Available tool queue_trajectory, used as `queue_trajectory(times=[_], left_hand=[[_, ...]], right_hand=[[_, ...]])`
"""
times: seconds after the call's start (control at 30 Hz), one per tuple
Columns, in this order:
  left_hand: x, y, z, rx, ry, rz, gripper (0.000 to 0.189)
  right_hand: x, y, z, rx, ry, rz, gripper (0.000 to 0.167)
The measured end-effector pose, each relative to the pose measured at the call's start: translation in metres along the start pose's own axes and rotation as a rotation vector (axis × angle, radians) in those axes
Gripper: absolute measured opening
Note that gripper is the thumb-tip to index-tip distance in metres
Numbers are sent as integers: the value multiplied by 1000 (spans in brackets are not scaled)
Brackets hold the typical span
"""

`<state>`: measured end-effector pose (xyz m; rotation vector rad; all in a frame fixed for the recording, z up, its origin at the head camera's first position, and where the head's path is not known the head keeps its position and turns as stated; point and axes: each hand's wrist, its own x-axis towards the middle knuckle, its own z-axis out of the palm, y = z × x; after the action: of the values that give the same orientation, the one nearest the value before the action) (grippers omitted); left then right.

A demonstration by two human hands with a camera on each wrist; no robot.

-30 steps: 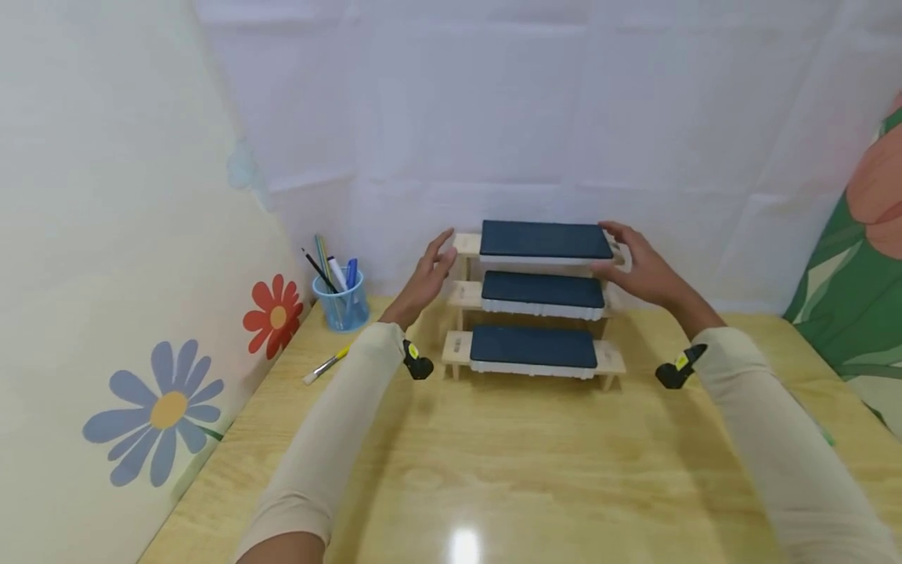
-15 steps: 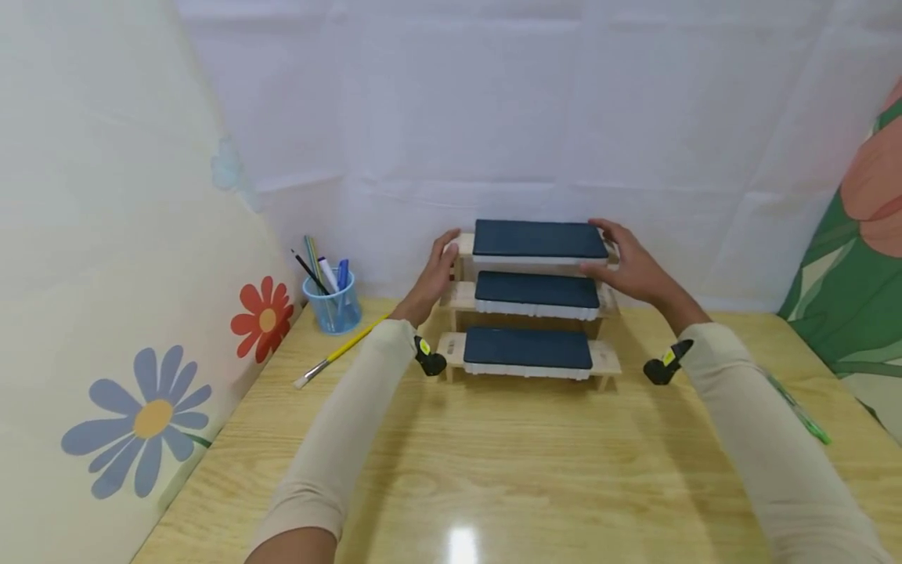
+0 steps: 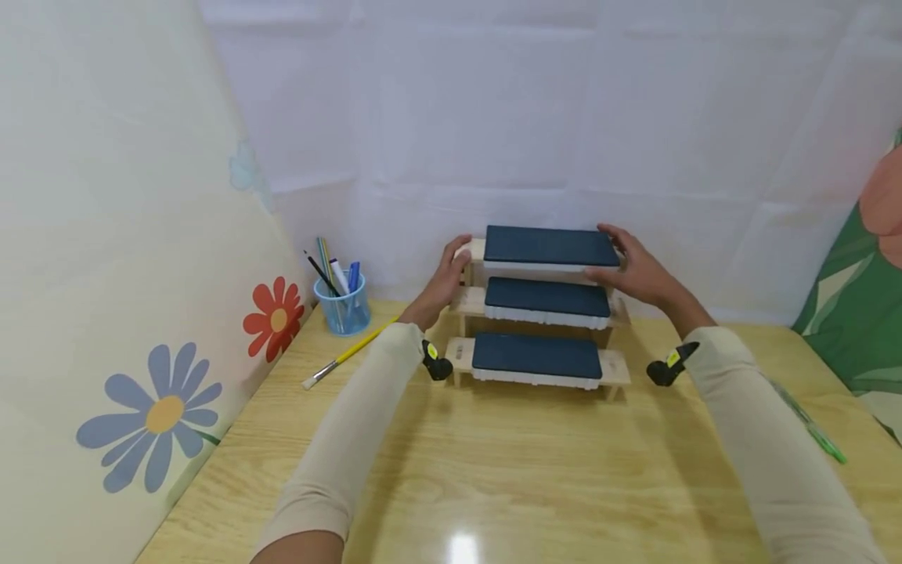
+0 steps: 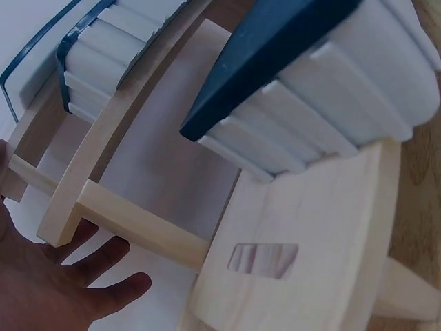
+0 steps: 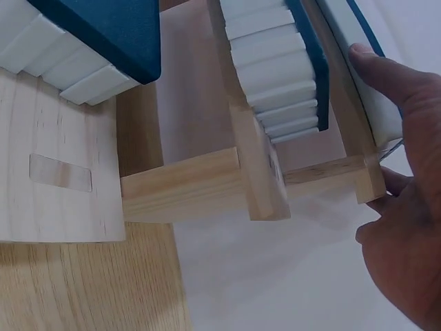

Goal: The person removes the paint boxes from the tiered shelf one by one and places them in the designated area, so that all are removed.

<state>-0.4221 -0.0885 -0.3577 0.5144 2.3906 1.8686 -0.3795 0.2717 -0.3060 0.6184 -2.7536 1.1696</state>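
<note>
A three-step wooden stand (image 3: 615, 366) rests on the table and bears a dark-blue-topped white box on each step. My left hand (image 3: 441, 283) holds the left end of the top step, thumb in front and fingers behind; in the left wrist view its fingers (image 4: 103, 258) spread below the wood. My right hand (image 3: 640, 270) grips the right end of the top box (image 3: 550, 245). Its thumb presses the box's white front side in the right wrist view, and the other fingers are partly hidden behind. The middle box (image 3: 546, 296) and bottom box (image 3: 535, 355) are untouched.
A light-blue mesh cup (image 3: 343, 309) with pencils and markers stands at the back left. A yellow-handled paintbrush (image 3: 355, 348) lies by the left forearm, a green pen (image 3: 820, 440) by the right. A white sheet (image 3: 493, 117) hangs close behind the stand.
My left hand has moved right, from beside the stand onto the end of its top step. The right hand has closed in slightly on the top box. The view has shifted a little.
</note>
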Motion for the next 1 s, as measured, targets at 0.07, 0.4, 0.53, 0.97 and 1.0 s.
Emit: queue_trajectory(times=[0.07, 0.4, 0.53, 0.97, 1.0], left_hand=[[-1, 0, 1, 2, 3, 7, 54], [3, 8, 2, -9, -8, 4, 56], [-6, 21, 3, -27, -28, -19, 54], [-5, 22, 7, -22, -11, 3, 52], [-3, 19, 7, -19, -4, 6, 52]], right_hand=[[1, 0, 1, 10, -4, -11, 94], [4, -1, 0, 23, 36, 18, 96], [2, 0, 0, 17, 54, 11, 96], [-5, -11, -2, 30, 179, -14, 88], [-5, -12, -2, 38, 182, -15, 85]])
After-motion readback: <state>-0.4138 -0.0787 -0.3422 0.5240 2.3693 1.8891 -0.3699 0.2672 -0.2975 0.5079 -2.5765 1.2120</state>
